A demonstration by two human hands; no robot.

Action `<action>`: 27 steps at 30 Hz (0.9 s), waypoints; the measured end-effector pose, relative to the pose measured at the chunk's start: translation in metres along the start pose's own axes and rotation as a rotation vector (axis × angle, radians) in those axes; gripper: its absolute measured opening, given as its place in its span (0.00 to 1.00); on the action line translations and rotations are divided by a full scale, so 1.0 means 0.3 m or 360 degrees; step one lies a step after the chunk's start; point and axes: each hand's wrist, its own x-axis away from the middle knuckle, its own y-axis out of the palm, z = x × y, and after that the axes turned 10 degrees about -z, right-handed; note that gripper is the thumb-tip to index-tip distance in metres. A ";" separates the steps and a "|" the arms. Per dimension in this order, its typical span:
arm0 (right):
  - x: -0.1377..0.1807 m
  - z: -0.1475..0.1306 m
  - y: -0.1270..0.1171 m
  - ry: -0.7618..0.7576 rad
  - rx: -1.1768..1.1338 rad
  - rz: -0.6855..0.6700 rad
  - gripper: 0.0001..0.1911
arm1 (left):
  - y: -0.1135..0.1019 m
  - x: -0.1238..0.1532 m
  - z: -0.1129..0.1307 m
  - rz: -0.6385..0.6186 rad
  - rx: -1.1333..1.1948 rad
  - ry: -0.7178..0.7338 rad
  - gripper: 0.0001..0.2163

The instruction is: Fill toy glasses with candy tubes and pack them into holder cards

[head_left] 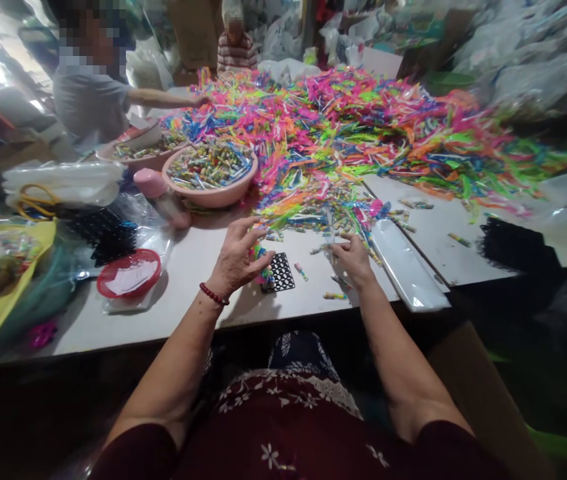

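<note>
My left hand [241,259], with a dark red bead bracelet [214,294] at the wrist, has its fingers spread over the left end of a black perforated tray [283,273]. Small colourful printed tubes [266,275] show beside its thumb, partly hidden. To the right, my right hand [356,260] has thumb and forefinger pinched together near the loose tubes; what they hold is unclear. One short tube [301,271] lies just right of the tray. Closer to the table edge is a yellow-ended tube [334,295].
A large heap of bright plastic strips [333,127] covers the far table. Left stand a pink basin [208,195] of tubes, a pink-capped bottle [156,190] and a red basket [131,275]. Clear plastic sleeves [406,267] lie right. A co-worker [88,100] reaches toward the heap; another person [236,53] sits behind.
</note>
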 end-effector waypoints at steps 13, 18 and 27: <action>-0.126 0.007 0.098 -0.0217 -0.0150 0.0181 0.14 | -0.004 0.004 0.016 -0.0052 -0.0060 -0.0112 0.15; -0.086 -0.045 0.104 -0.0184 -0.0482 -0.0094 0.19 | -0.011 -0.005 0.018 -0.0067 -0.0062 -0.0073 0.19; -0.008 -0.206 0.306 -0.0494 -0.0481 -0.0847 0.17 | -0.026 -0.011 0.022 -0.0152 -0.0076 -0.0068 0.25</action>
